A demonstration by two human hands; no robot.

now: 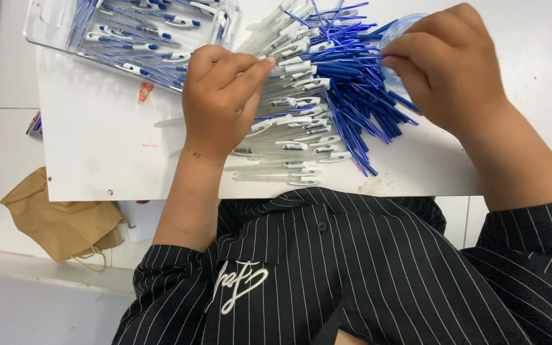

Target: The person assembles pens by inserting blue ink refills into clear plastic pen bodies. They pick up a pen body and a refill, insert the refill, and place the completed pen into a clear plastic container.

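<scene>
My left hand (220,99) rests fingers-curled on a heap of clear pen barrels with white clips (295,115) on the white board (97,147); its thumb and forefinger pinch at one barrel's end. My right hand (448,67) is closed over the far side of a pile of thin blue ink refills (352,96), fingertips pinching at the refills next to a small round clear blue container (396,32) partly hidden by the hand.
A clear plastic tray (52,32) with several assembled blue-and-white pens stands at the back left. A small red object (144,93) lies near it. A crumpled brown paper bag (59,220) sits on the floor at the left, below the board's edge.
</scene>
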